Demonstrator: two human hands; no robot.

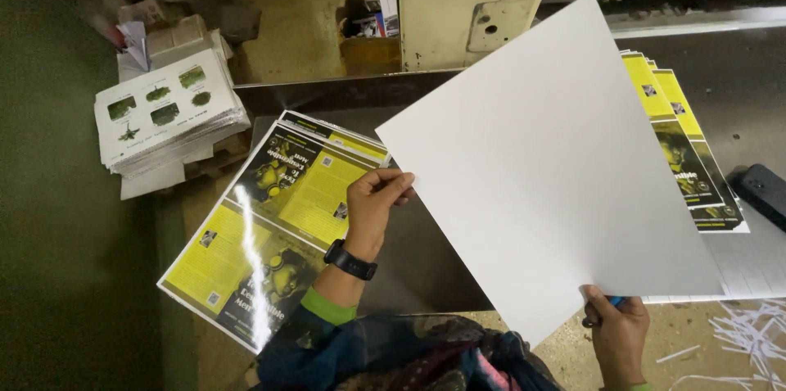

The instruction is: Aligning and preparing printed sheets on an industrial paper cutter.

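Left hand (pixel 377 198) pinches the near-left edge of a large blank white sheet of card (pixel 548 170), thumb on top and fingers curled under, closed firmly on it; a black watch sits on that wrist. Right hand (pixel 618 329) grips the sheet's bottom corner from below, fingers wrapped shut on it, with something small and blue showing at the fingertips, though what it is I cannot tell. So the white sheet is up in the air, tilted, held between both hands above the dark metal worktop (pixel 426 260). Beneath it on the left lies a stack of glossy yellow-and-black printed sheets (pixel 270 227), overhanging the worktop's edge; on the right, a second fanned stack of the same yellow-and-black prints (pixel 688 153) pokes out from under the white card. A black device (pixel 765 190) rests at the far right. Off to the left, a pile of white sheets with small green pictures (pixel 168 113) sits on a low stand, and white paper trimmings (pixel 749 342) litter the floor. Risk here, I'd judge: two corner grips on a wide, floppy sheet could let it bend or crease, and a trailing edge might sweep the overhanging glossy stack off the edge.
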